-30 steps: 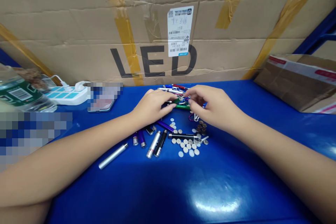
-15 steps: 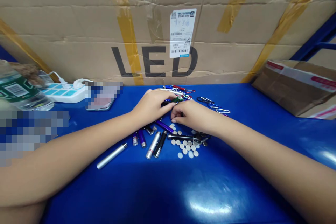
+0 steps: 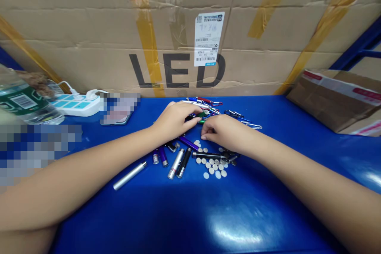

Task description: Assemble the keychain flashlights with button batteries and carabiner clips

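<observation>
My left hand [image 3: 175, 119] reaches over a pile of small penlights, its thumb and fingers apart. A green penlight [image 3: 203, 121] shows just beyond its thumb tip. Beside it my right hand [image 3: 222, 130] is curled, fingertips together above the table; what they hold, if anything, is hidden. Below lie a purple tube [image 3: 188, 143], a black penlight [image 3: 208, 155] and many round button cells [image 3: 211, 162]. Nearer me are a silver penlight [image 3: 176, 164], another black penlight [image 3: 183, 163] and a plain silver tube [image 3: 130, 176].
Carabiner clips [image 3: 233, 114] and a red penlight [image 3: 205, 100] lie behind my hands. At left are a phone [image 3: 119, 115], a power strip [image 3: 77, 105] and a water bottle [image 3: 25, 99]. A large cardboard box [image 3: 104, 39] backs the blue table [image 3: 178, 214]; a smaller carton [image 3: 333, 101] sits right.
My right hand has shifted slightly right, away from my left thumb, and more of the green penlight shows between them. My left hand keeps almost the same place.
</observation>
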Demonstrator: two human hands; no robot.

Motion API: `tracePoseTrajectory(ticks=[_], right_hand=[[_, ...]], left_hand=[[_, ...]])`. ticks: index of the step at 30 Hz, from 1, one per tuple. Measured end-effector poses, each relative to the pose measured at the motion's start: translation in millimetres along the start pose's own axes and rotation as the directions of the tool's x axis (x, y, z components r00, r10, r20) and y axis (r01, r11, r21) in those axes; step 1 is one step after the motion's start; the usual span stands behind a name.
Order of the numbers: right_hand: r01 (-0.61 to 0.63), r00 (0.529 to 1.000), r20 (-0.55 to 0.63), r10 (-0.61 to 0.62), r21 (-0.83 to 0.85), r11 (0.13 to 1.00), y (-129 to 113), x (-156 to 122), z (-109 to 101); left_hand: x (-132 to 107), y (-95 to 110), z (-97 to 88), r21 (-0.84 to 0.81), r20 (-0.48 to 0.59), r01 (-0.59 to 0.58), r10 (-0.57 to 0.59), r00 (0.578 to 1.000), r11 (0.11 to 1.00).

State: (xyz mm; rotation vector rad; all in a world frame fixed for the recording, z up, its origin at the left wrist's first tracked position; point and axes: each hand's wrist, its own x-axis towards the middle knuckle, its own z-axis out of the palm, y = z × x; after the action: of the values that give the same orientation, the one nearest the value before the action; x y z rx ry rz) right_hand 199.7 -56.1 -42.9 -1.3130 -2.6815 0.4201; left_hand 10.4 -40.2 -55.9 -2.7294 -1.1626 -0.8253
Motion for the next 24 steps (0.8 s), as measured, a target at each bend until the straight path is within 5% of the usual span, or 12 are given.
tracePoseTrajectory(ticks=[10, 24], right_hand=[[0.015, 0.998, -0.055, -0.019, -0.060, 0.998, 4.0, -6.8, -5.5], [0.014, 0.995, 0.103, -0.011, -0.023, 1.000, 1.9, -1.1, -9.6]], left_hand=[[-0.2, -2.1, 2.0, -0.006, 0.008, -0.025, 0.025, 1.000, 1.000], [1.4, 1.5, -1.5, -0.020, 0.109, -0.035, 0.037, 0.993, 0.999]])
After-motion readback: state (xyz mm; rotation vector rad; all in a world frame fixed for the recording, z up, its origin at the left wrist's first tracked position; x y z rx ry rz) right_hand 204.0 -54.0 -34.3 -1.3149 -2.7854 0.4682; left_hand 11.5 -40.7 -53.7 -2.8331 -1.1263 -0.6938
